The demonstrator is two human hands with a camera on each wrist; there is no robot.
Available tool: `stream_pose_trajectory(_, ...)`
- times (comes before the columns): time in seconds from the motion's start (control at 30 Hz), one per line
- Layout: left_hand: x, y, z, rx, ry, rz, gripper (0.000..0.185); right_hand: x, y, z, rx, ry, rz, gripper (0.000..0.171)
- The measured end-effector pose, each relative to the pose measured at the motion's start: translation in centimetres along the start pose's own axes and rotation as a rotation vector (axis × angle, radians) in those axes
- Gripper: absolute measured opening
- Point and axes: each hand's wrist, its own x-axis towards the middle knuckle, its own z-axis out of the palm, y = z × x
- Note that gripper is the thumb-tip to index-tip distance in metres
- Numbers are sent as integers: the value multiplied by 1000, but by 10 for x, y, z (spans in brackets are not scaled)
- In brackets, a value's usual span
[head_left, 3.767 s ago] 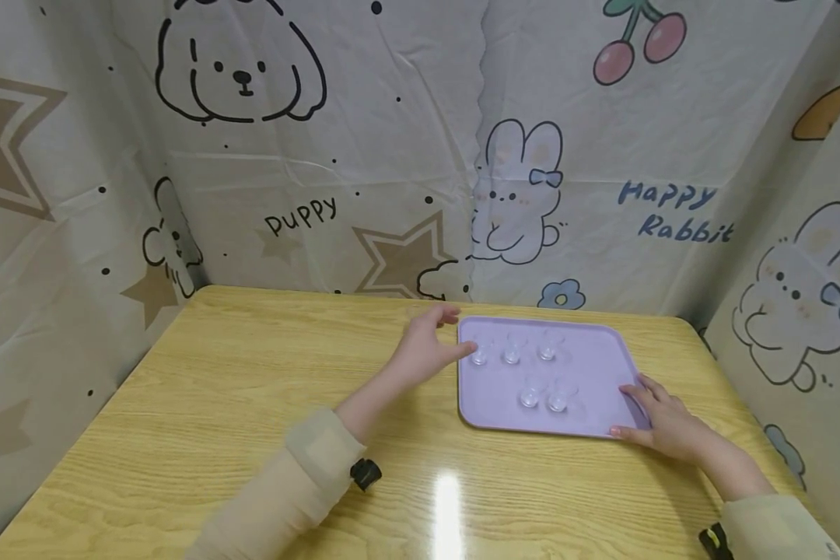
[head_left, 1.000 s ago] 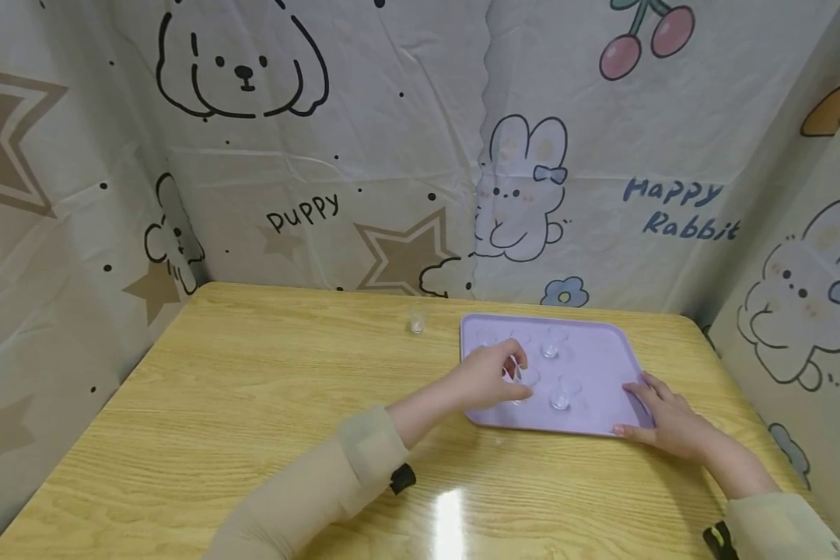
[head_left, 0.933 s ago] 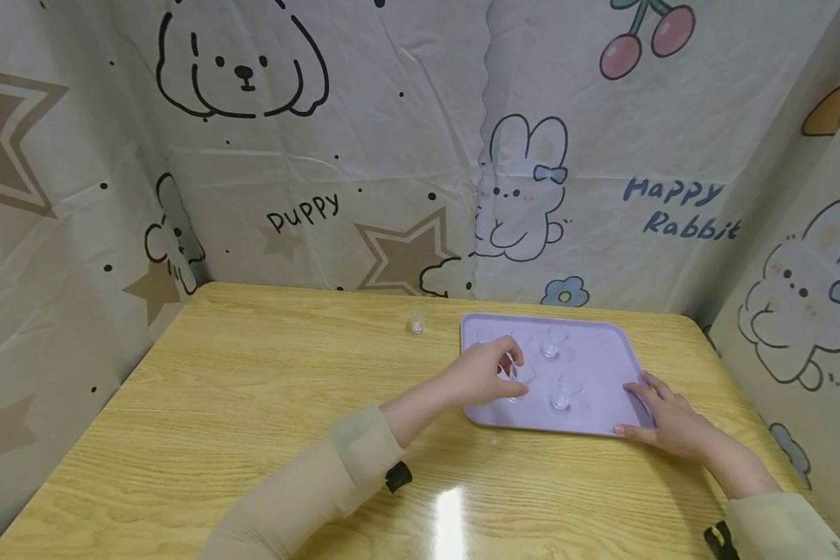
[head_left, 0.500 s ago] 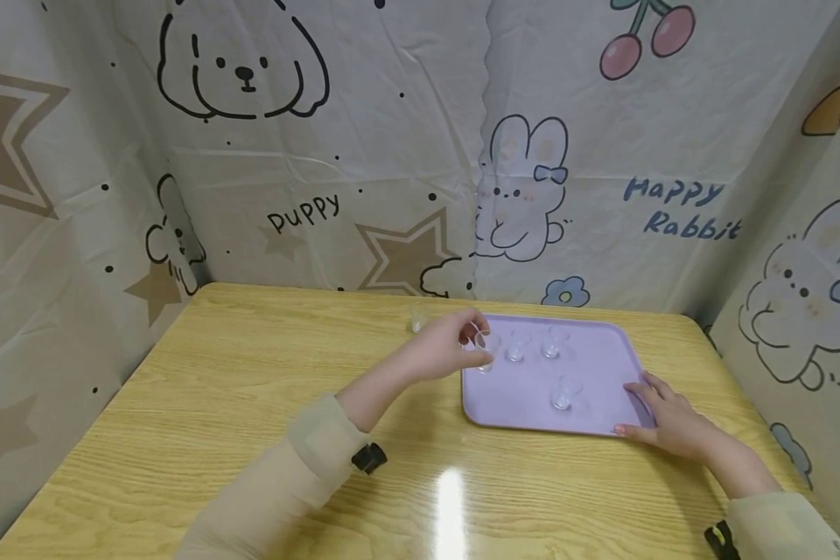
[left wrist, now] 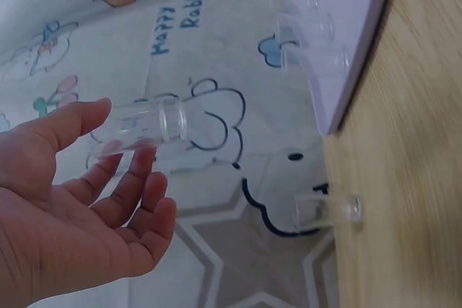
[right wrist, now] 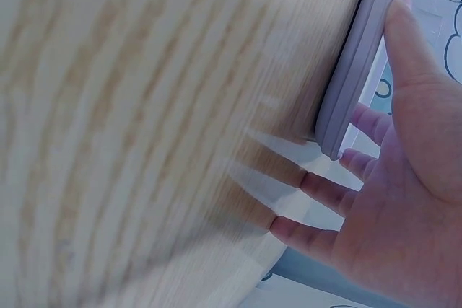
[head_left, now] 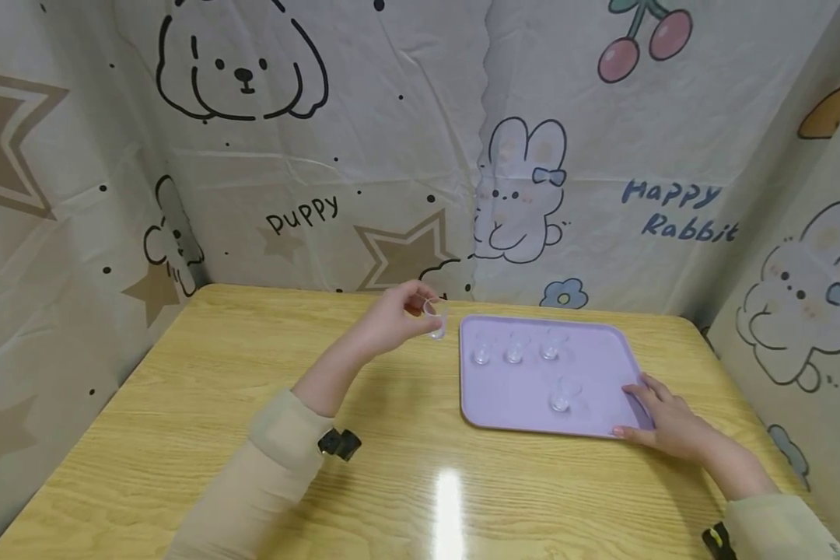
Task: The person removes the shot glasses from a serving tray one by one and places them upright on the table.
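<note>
My left hand (head_left: 395, 315) pinches a small clear shot glass (left wrist: 141, 122) between thumb and fingertips, raised above the table just left of the lilac tray (head_left: 511, 412). Its thick base points toward the table. Another shot glass (left wrist: 328, 210) stands upright on the table near the back edge; in the head view my left hand covers it. Three shot glasses (head_left: 514, 350) line the back of the tray, and a single shot glass (head_left: 560, 398) stands nearer its front. My right hand (head_left: 672, 420) rests at the tray's right front corner, thumb and fingers extended over the rim.
The wooden table (head_left: 252, 350) extends left and in front of the tray. A patterned cloth (head_left: 287, 155) hangs behind and at both sides. Each wrist wears a black strap device (head_left: 339, 443).
My left hand took the left glass of the tray's front row, lifted it and carried it leftward off the tray. Earlier, another glass came to stand on the table. The right hand stays.
</note>
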Motion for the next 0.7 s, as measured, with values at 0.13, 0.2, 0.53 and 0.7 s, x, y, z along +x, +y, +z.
stream_pose_trajectory(0.13,1,-15,-8,-39,72,-33,35,0,-1,0,-1,1,0,84)
stream_pose_trajectory(0.2,2,-23,-11,-63,110,-52,35,0,-1,0,-2,3,0,85)
stream_pose_trajectory(0.53,6,-59,-17,-95,255,-110,37,-2,-3,0,12,6,-5,84)
stream_pose_trajectory(0.7,13,-77,-14,-77,264,-139,39,-2,-4,-1,9,4,-7,85)
